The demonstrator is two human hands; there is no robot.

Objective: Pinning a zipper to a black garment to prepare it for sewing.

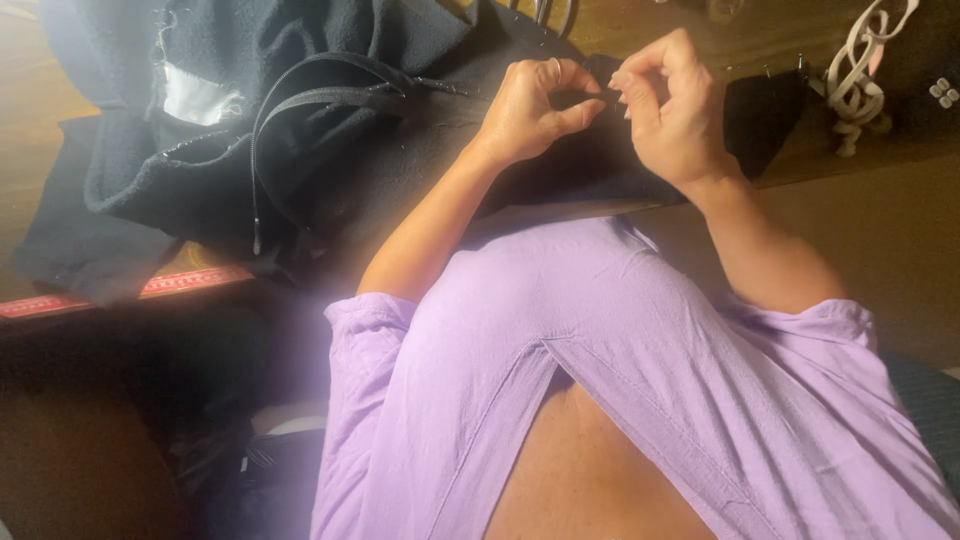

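Observation:
A black garment [300, 130] with a zipper lies bunched on the wooden table [880, 150]. My left hand [530, 105], with a ring on one finger, pinches the black fabric near its upper edge. Right beside it, my right hand [675, 105] has its fingertips curled toward the same spot; whether it holds a pin or needle is too small to tell. Both forearms reach up from my lilac top [620, 380].
A white cord [860, 75] lies coiled at the table's far right, next to a small white piece [942, 92]. A red measuring strip [170, 285] runs along the table's near left edge. Scissor handles [555, 12] show at the top.

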